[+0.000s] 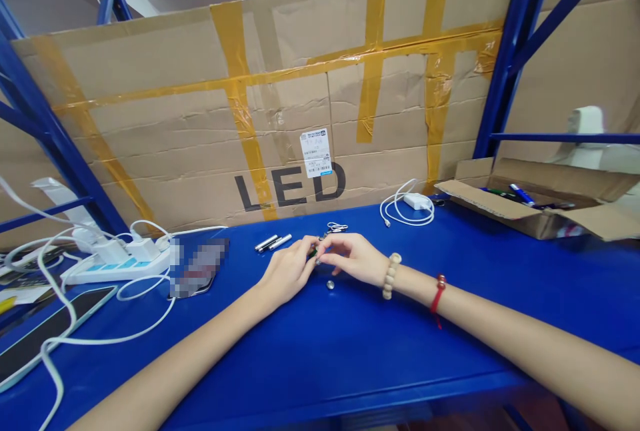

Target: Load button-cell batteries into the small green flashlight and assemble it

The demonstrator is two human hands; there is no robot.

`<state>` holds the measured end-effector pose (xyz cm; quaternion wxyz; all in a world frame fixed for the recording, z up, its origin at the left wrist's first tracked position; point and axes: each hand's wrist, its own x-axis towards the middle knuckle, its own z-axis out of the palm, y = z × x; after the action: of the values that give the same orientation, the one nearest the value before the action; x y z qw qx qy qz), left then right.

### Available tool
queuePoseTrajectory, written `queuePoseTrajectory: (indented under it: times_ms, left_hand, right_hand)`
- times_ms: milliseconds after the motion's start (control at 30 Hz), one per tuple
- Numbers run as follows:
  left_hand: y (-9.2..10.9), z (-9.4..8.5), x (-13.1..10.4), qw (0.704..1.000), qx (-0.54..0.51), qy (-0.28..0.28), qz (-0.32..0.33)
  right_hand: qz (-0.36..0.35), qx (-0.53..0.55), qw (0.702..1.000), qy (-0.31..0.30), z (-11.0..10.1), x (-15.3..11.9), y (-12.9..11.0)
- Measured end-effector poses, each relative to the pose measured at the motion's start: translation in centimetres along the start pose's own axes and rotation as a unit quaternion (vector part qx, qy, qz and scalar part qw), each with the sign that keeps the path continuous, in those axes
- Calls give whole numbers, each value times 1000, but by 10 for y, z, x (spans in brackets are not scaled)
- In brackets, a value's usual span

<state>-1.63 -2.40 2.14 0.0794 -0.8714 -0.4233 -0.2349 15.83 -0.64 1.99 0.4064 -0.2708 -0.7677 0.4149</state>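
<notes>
My left hand [286, 272] and my right hand [354, 258] meet over the blue table, fingertips almost touching. Between them shows a small dark-green piece [313, 253], mostly covered by the fingers of my left hand, which are closed around it. Thumb and forefinger of my right hand pinch together beside it, on something tiny that I cannot make out. Just below the hands lies a small round silver piece [330, 285]. Several silver tubes [273, 243] rest to the left, beyond my left hand. Behind the fingers are small metal clip-like parts [338, 226].
A power strip [120, 268] with white chargers and looping cables takes up the left side, near a phone-like device [55, 328]. At the back lies a white adapter with its cable [417, 202]. An open cardboard box [520, 201] holds pens at right. Taped cardboard [290, 111] walls the rear.
</notes>
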Motion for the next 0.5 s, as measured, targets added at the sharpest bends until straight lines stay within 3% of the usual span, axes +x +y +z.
queuePoseTrajectory:
  times_ms: [267,333,433,500]
  left_hand:
    - [11,-10,18,1000,8,16,2]
    - [15,-10,25,1000,6,14,-7]
    - [29,-12,33,996,55,65,-1]
    - [46,-19,38,986,91,131,53]
  right_hand:
    - [-18,-30,994,101,1,3,-13]
    - [-13,-85,989,124,-4,5,-13]
    - [-5,-312,937,155,-14,8,-13]
    - [14,-409,894,181,-21,9,-13]
